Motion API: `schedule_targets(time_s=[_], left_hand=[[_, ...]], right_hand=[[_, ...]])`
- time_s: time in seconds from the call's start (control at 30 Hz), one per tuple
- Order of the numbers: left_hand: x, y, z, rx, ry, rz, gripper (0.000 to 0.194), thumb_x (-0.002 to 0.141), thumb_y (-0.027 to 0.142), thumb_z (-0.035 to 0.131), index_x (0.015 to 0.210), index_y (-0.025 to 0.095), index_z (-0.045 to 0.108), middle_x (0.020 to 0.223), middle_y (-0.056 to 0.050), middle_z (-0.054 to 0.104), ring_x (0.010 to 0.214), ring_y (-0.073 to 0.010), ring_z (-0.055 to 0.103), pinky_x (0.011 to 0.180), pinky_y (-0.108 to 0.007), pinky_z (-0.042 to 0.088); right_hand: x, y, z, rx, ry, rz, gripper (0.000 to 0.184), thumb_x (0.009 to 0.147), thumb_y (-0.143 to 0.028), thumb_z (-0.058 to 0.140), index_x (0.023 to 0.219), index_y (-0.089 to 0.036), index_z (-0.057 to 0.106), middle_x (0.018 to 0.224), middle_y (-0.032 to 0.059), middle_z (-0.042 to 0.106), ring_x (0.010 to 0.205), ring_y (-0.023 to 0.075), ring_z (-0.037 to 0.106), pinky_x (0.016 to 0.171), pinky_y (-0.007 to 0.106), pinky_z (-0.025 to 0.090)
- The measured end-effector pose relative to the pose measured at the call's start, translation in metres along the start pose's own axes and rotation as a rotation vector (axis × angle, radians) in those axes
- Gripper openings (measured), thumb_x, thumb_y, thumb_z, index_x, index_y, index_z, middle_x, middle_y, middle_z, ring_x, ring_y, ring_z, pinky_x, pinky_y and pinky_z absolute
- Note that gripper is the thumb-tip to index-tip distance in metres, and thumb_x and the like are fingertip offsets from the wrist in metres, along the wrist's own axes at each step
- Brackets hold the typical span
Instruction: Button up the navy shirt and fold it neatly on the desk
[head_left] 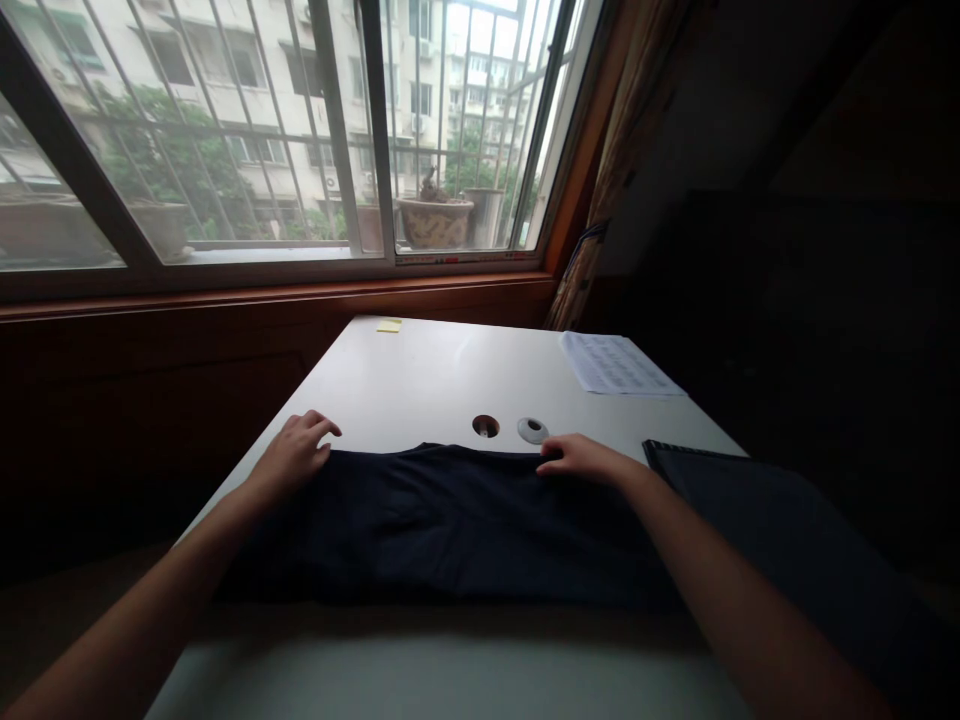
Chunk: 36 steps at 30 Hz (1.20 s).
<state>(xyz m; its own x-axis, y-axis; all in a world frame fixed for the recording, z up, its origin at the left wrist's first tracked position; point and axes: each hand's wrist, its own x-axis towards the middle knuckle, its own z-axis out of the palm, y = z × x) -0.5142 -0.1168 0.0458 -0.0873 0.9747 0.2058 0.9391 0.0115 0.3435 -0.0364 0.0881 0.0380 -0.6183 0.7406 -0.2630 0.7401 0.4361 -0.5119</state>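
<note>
A dark navy garment (442,530), folded into a long flat band, lies across the white table; its exact kind cannot be made out. At its far left corner is my left hand (300,445), thumb and fingers apart, the fingertips close to the cloth's edge. My right hand (577,458) rests at the far edge on the right side. Its thumb and forefinger are slightly parted over the cloth, and no fabric shows pinched between them. Part of the garment's right end is hidden by my right forearm.
Beyond the garment, the white table (420,385) has a round cable hole (486,427) with a loose grey cover (532,430) beside it. A yellow sticky note (389,326) and printed papers (619,364) lie farther back. A dark flat item (757,510) sits at right. A barred window (300,130) stands behind.
</note>
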Motion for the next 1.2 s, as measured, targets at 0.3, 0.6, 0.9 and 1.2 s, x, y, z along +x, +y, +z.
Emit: schedule_targets(time_s=[0.3,0.6,0.9,1.2], left_hand=[[0.042,0.108,0.060,-0.036,-0.147,0.318,0.026,0.094,0.041,0.057,0.110,0.024,0.069,0.111,-0.009,0.066,0.104,-0.0274,0.057,0.085,-0.037,0.049],[0.064,0.118,0.097,-0.018,-0.070,0.253,0.018,0.094,0.027,0.053,0.092,0.020,0.069,0.093,-0.010,0.067,0.093,-0.0264,0.056,0.080,-0.037,0.049],[0.051,0.131,0.080,0.020,0.007,0.332,0.019,0.095,0.024,0.056,0.110,0.020,0.068,0.115,-0.013,0.064,0.111,-0.0301,0.054,0.094,-0.047,0.048],[-0.059,0.184,0.066,0.084,-0.123,0.653,0.054,0.102,0.050,0.042,0.152,0.031,0.038,0.155,-0.005,0.044,0.145,-0.0283,0.036,0.119,-0.052,0.031]], right_hand=[[-0.047,0.089,-0.030,0.054,0.145,0.140,0.033,0.073,-0.053,0.068,0.076,-0.021,0.069,0.079,0.0041,0.071,0.077,0.0232,0.064,0.067,0.030,0.046],[-0.034,0.104,-0.008,0.034,0.360,0.193,0.030,0.088,-0.047,0.051,0.084,-0.019,0.062,0.078,0.0041,0.068,0.073,0.0202,0.062,0.065,0.028,0.044],[-0.046,0.084,0.003,-0.120,0.526,0.209,0.026,0.089,-0.030,0.054,0.113,-0.021,0.062,0.088,0.0063,0.073,0.081,0.0235,0.067,0.075,0.032,0.048],[-0.111,-0.026,0.066,-0.240,0.528,-0.153,0.045,0.101,-0.039,0.040,0.144,-0.026,0.050,0.148,0.0086,0.051,0.137,0.0277,0.046,0.115,0.046,0.035]])
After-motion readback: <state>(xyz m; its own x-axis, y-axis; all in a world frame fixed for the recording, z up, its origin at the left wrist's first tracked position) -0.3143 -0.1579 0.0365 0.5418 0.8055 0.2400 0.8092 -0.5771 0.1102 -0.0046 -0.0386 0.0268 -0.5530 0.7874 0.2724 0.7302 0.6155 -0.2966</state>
